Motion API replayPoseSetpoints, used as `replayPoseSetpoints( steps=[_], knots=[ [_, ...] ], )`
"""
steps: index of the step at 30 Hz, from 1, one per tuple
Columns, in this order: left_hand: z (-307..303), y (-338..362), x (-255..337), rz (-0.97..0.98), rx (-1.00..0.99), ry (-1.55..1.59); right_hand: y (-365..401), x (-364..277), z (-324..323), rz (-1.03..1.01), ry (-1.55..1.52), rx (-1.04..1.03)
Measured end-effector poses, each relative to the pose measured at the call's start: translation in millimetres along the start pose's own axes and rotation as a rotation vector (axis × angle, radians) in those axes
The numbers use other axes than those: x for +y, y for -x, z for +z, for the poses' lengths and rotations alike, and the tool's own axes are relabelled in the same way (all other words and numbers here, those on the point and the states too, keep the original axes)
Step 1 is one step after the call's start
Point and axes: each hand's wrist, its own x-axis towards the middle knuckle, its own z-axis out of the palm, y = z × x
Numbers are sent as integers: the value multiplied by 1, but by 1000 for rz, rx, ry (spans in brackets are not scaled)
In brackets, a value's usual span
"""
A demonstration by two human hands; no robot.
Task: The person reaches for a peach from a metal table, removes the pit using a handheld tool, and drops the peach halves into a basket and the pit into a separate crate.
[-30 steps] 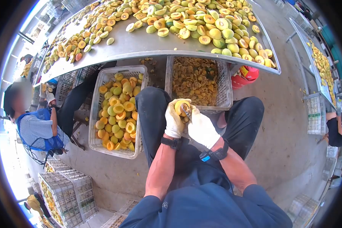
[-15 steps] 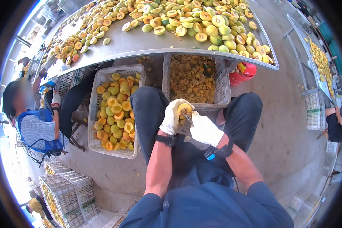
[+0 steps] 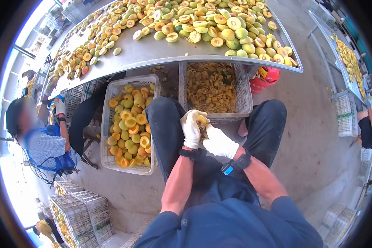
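In front of my knees, my left hand, in a white glove, is closed round a yellow peach half, its cut side towards my right hand. My right hand, also gloved in white, is closed on a small metal pitting tool, mostly hidden by the fingers. The tool's end touches the peach half. Just beyond my hands stands a pale crate of brownish-yellow scraps. By my left knee is another crate, full of peach halves.
A metal table heaped with peach halves stretches above the crates. A red bucket stands under its right corner. A co-worker in a blue vest sits at the left. Stacked crates stand at lower left, and another table at far right.
Both hands have drawn slightly closer together, and the peach half is now more covered by the glove fingers. The co-worker's gloved hand at the left has moved up. My view has shifted slightly.
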Motion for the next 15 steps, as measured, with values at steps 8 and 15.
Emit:
replayPoseSetpoints(
  steps=[8, 15],
  knots=[
    [-2, 2, 15, 5, -94, 0, 6, -17, -14, 254, -647, -361],
    [19, -2, 34, -193, -296, 72, 7, -13, -51, 423, -1196, -492]
  ],
)
